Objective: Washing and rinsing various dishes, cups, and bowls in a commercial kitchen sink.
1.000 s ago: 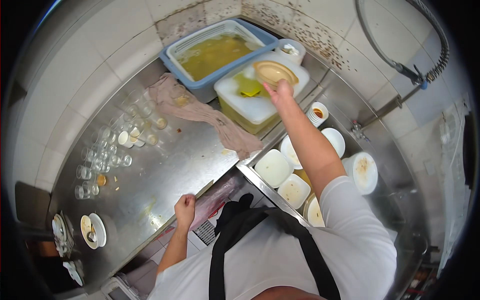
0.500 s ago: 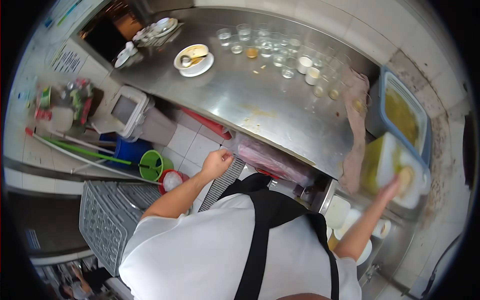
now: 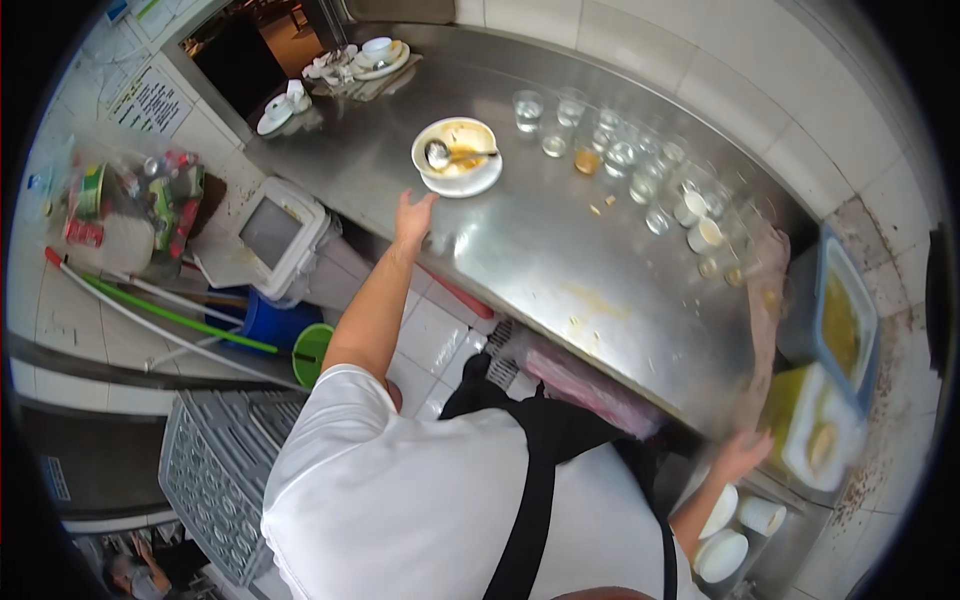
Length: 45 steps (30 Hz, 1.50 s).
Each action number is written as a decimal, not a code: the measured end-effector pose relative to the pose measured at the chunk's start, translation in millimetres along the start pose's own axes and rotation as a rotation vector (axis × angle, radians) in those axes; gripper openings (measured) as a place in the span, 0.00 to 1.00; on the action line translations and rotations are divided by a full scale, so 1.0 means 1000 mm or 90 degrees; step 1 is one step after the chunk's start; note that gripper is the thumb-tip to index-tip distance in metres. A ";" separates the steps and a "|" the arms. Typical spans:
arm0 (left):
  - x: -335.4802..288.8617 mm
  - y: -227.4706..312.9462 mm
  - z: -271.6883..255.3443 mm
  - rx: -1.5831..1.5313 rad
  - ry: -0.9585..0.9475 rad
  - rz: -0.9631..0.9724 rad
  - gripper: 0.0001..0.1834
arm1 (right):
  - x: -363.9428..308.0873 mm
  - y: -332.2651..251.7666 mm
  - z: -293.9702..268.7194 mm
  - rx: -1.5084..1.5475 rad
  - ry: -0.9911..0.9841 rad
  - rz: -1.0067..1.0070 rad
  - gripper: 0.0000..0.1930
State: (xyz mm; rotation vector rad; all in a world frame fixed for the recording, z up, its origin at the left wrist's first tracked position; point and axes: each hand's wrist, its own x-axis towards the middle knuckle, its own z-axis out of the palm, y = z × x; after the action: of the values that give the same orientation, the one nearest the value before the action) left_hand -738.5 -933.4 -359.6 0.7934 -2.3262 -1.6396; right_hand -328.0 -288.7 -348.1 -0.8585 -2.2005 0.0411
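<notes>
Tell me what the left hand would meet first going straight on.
Likely the white plate under the soiled bowl, at its left rim; depth is unclear, so the left hand might touch the bowl's side first.

Steel counter (image 3: 520, 255) — plate (image 3: 481, 187), glasses (image 3: 619, 154), cloth (image 3: 765, 310)

My right hand (image 3: 740, 455) blurs, so I cannot tell whether its fingers touch the beige cloth (image 3: 765, 310). My right forearm (image 3: 697, 515) hides part of the sink's white dishes (image 3: 720, 556). The bowl (image 3: 455, 183) covers most of the plate (image 3: 486, 182) beneath it. The counter (image 3: 520, 250) overhangs some of the pink bag (image 3: 590, 382). A distant person (image 3: 153, 580), too small to read clearly, is cut off by the lower edge.
</notes>
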 end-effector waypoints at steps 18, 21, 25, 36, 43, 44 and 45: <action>0.029 0.015 0.049 -0.023 -0.581 0.161 0.34 | -0.066 -0.464 0.113 0.784 -0.709 0.463 0.29; 0.053 0.059 -0.030 0.086 -0.515 0.102 0.31 | -0.077 -0.473 0.127 0.791 -0.712 0.532 0.30; 0.181 0.027 -0.100 0.047 -0.267 0.079 0.20 | -0.094 -0.468 0.134 0.757 -0.607 0.618 0.29; 0.618 -0.026 -0.251 0.041 0.216 0.060 0.27 | -0.163 -0.530 0.156 0.514 -0.213 0.552 0.08; 0.618 -0.032 -0.244 -0.027 -0.010 0.000 0.14 | -0.170 -0.788 0.145 0.675 -0.462 0.559 0.06; 0.632 -0.060 -0.238 0.013 0.092 0.106 0.12 | -0.171 -0.822 0.150 0.694 -0.561 0.551 0.06; 0.601 -0.027 -0.229 0.073 0.091 0.141 0.12 | -0.175 -0.847 0.152 0.720 -0.599 0.500 0.07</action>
State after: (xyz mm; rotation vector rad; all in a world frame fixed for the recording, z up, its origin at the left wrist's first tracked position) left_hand -1134.0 -1441.0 -388.5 0.6242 -2.3291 -1.3259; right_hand -824.6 -1012.6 -329.4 -0.9957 -1.8558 2.1716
